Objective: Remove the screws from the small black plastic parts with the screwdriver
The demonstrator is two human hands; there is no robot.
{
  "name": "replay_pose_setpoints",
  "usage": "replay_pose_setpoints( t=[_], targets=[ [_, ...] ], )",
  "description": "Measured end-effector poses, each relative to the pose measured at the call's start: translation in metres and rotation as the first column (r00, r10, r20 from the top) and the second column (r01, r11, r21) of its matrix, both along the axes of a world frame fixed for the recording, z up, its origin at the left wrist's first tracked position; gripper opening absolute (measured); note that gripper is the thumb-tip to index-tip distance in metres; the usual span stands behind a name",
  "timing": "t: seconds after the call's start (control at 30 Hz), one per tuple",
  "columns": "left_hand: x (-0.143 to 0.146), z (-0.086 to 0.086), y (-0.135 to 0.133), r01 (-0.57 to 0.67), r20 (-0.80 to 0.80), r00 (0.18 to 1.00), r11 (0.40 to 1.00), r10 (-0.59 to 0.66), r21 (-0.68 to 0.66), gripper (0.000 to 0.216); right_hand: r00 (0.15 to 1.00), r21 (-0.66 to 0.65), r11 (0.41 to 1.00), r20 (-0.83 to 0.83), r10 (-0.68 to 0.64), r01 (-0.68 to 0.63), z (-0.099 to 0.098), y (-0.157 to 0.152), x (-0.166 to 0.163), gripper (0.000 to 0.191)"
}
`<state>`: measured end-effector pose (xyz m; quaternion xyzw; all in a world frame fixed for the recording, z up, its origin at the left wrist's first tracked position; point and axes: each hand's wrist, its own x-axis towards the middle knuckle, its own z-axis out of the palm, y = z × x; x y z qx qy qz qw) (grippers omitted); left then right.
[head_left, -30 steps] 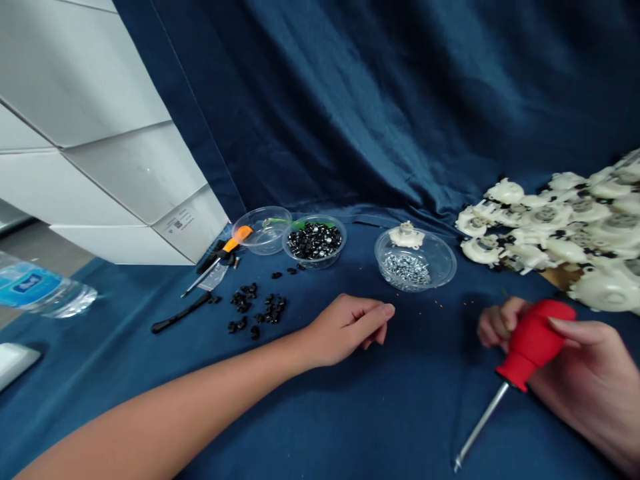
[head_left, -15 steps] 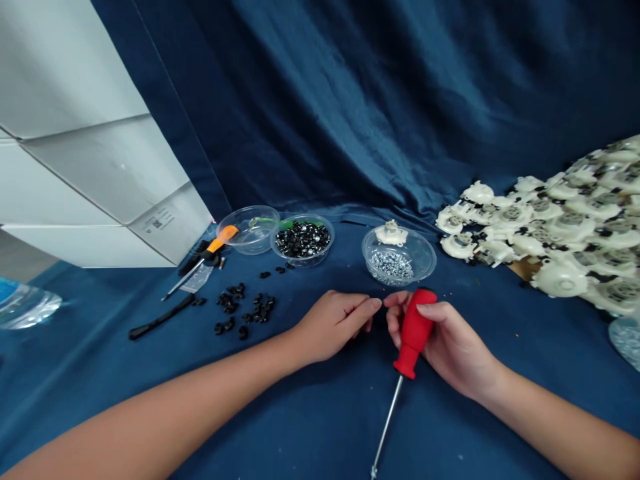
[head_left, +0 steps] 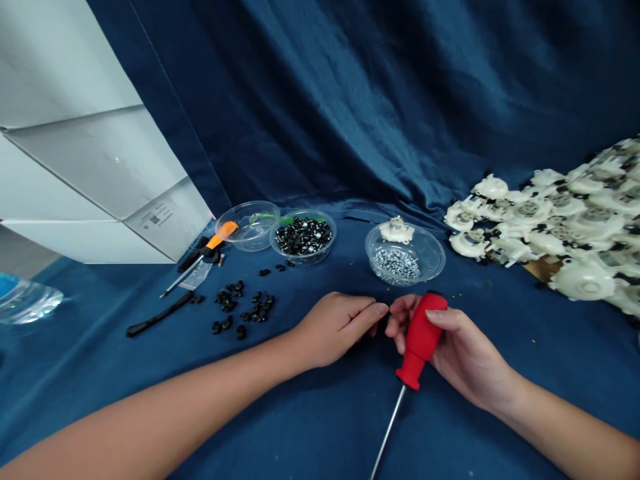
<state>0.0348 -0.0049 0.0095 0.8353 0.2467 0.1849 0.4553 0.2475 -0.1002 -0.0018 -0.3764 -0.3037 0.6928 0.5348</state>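
My right hand [head_left: 465,347] holds a red-handled screwdriver [head_left: 423,340] between thumb and palm, its metal shaft slanting down toward the lower edge of the view. The fingertips of that hand are curled close to my left hand [head_left: 345,327]. My left fingers are folded under and pressed together with the thumb on top; whatever they pinch is hidden. Just beyond both hands stands a clear plastic bowl [head_left: 435,267] of small silvery screws [head_left: 397,263]. A white plastic part [head_left: 397,231] rests at that bowl's far side.
Small black pieces [head_left: 260,307] lie left of my hands. Behind them are a tub of black parts [head_left: 303,237], a clear lid [head_left: 245,237] and an orange-handled screwdriver [head_left: 220,237]. White plastic assemblies [head_left: 580,220] are heaped at right. White boxes [head_left: 95,180] and a bottle [head_left: 30,300] stand left.
My view has shifted slightly, so the bowl of screws and the heap appear further right. The hands keep nearly the same pose, with the red screwdriver still in the right one.
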Motion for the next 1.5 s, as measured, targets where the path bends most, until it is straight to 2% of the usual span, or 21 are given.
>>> replay_pose_setpoints(
  t=[0.57, 0.87, 1.23, 1.5],
  targets=[
    [0.0005, 0.0007, 0.0002, 0.023, 0.002, 1.000, 1.000, -0.023, 0.008, 0.049, 1.000, -0.016, 1.000, 0.019, 0.014, -0.014, 0.0020, -0.0009, 0.0001, 0.033],
    [0.0005, 0.0016, 0.0010, 0.037, -0.007, 0.999, 0.999, -0.037, -0.011, 0.050, 0.999, -0.005, 1.000, 0.042, 0.021, -0.021, -0.0032, -0.0019, 0.0012, 0.033],
    [-0.0022, 0.0013, 0.0044, 0.270, 0.006, 0.962, 0.955, -0.272, -0.119, 0.048, 0.985, 0.003, 0.986, 0.030, 0.168, -0.168, 0.0037, -0.0046, 0.0029, 0.026],
    [-0.0033, -0.0029, 0.0066, 0.263, 0.030, 0.965, 0.947, -0.262, -0.183, 0.051, 0.985, -0.003, 0.985, 0.028, 0.170, -0.170, 0.0012, -0.0032, 0.0052, 0.029]
  ],
)
